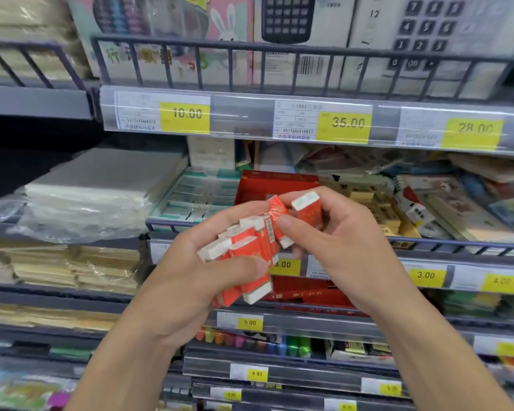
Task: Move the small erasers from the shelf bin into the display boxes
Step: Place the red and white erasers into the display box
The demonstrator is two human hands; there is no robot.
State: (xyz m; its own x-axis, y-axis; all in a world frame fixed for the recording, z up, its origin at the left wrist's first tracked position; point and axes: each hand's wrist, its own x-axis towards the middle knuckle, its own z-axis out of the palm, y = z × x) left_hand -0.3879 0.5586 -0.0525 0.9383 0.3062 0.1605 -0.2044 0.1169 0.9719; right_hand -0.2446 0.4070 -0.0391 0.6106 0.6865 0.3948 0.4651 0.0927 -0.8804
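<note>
My left hand (190, 274) grips a loose bunch of several small erasers (241, 247), white blocks in red-orange sleeves, in front of the shelves. My right hand (339, 244) pinches two more of these erasers (304, 207) between thumb and fingers, touching the top of the bunch. Behind both hands a red display box (276, 185) stands open on the middle shelf. A second red display box (309, 295) lies on the shelf below, partly hidden by my hands.
A tray of teal-and-white erasers (196, 197) sits left of the red box. Wrapped paper stacks (101, 185) lie further left, cluttered stationery (428, 203) to the right. Calculator boxes (294, 31) stand on the top shelf behind a wire rail (279, 51). Yellow price tags line the shelf edges.
</note>
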